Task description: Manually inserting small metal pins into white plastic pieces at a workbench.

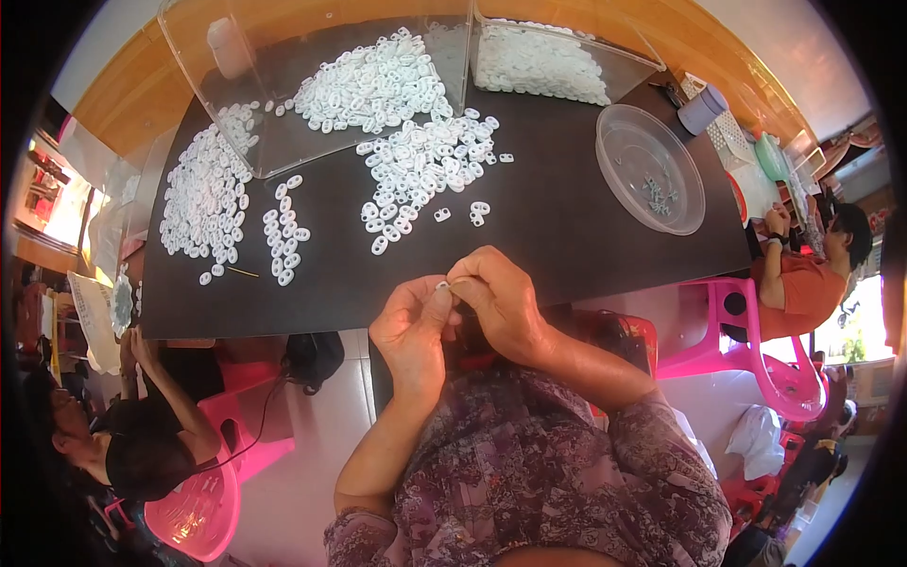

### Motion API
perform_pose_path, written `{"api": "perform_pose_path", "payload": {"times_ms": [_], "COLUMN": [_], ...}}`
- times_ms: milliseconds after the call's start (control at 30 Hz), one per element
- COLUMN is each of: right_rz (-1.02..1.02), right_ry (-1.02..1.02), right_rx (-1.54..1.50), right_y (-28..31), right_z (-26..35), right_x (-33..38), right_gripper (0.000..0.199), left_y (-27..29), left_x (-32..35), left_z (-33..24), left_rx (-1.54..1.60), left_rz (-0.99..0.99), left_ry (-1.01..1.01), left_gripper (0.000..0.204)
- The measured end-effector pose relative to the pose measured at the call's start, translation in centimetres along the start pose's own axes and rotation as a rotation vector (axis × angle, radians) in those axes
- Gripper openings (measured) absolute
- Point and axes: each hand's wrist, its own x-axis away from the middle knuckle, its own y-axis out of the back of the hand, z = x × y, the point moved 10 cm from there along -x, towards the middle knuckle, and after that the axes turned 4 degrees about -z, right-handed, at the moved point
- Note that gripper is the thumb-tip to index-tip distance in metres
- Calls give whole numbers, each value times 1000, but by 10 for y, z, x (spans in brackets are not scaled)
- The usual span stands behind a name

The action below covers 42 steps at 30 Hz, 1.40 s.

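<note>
We judge the small white plastic piece [442, 284], pinched between the left hand's [412, 333] thumb and forefinger near the table's [567, 217] front edge, light, stiff and slick, best held by its rim; whether the right hand [503, 304] pinches anything, we cannot tell.

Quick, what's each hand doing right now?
Left hand: closed, pinching a small white piece.
Right hand: closed, fingertips by that piece; whether it grips anything can't be told.
</note>
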Motion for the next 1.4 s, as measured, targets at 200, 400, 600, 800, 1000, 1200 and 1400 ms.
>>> {"api": "perform_pose_path", "payload": {"times_ms": [200,400,600,800,1000,1200,1400], "right_rz": [15,-43,-41,-117,-96,-13,71], "right_ry": [-47,71,191,150,277,321,266], "right_rx": [-13,73,155,211,539,698,661], "right_y": [0,-1,-2,27,46,34,28], "right_z": [-2,1,11,4,-15,-35,-42], "right_x": [0,3,5,-15,-56,-65,-70], "right_gripper": [3,5,6,10,11,10,8], "left_y": [0,-1,1,4,4,6,6], "left_x": [0,5,1,-7,-10,-10,-11], "left_z": [-2,0,4,3,2,2,1], "left_rx": [25,-16,-5,60,47,43,25], "left_rz": [12,-12,0,13,39,36,38], "left_ry": [-20,-37,-51,-28,-13,5,0], "left_gripper": [9,8,8,10,11,11,12]}}
